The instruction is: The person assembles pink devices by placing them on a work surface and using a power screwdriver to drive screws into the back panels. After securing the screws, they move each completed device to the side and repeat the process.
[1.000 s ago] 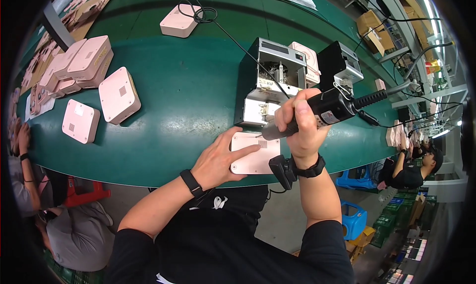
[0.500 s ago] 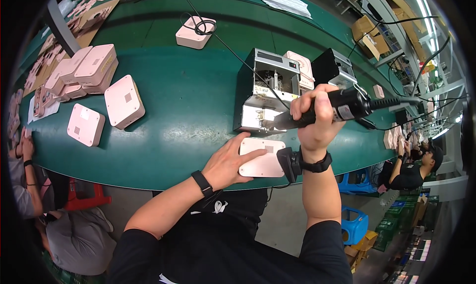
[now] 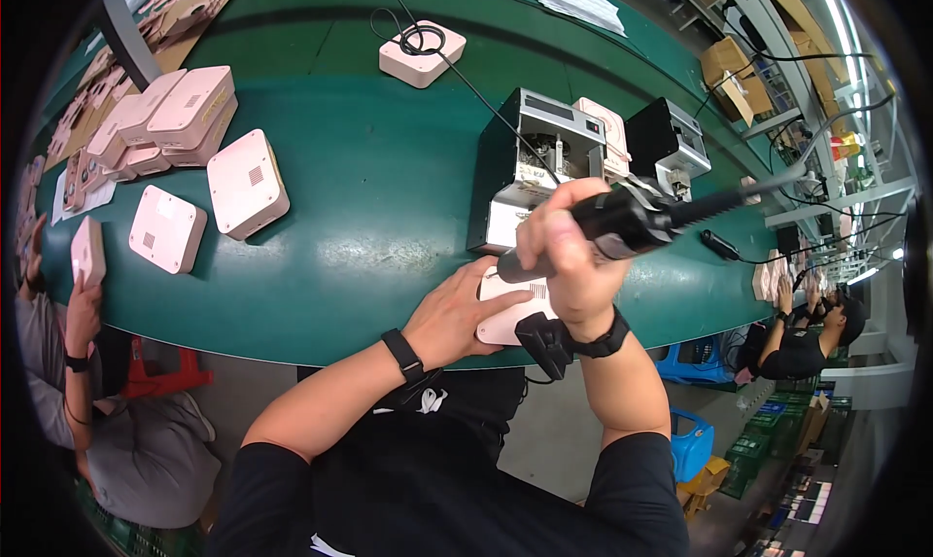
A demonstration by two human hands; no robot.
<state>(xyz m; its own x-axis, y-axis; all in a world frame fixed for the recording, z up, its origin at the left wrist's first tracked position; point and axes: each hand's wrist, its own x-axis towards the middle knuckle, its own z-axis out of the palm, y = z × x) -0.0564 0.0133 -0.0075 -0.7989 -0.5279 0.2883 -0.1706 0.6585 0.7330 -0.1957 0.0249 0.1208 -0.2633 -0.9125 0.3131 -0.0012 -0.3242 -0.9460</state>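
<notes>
A pale pink square box (image 3: 505, 331) with rounded corners, a vent grille and corner screw holes lies near the table's front edge. My left hand (image 3: 445, 312) grips its left side, one finger stretched across the top. In my right hand (image 3: 573, 275) is a black corded electric screwdriver (image 3: 622, 219), slanted so its tip comes down at the box's far left corner. Whether the bit sits in the hole I cannot make out. The wrist and a black device strapped to it cover the box's right part. Just beyond stands a screw feeder (image 3: 501, 225) with an open front.
Pale pink boxes (image 3: 185, 110) are stacked at the left, with two more (image 3: 250, 183) nearer. Another box (image 3: 423, 63) lies far back beneath a looped cable. A second feeder (image 3: 669, 134) and another screwdriver (image 3: 719, 246) are at the right. Co-workers sit on both sides.
My right hand has brought the screwdriver from the feeder's front to the box's far left corner. My left hand stays on the box. The person at left has lifted a pink box.
</notes>
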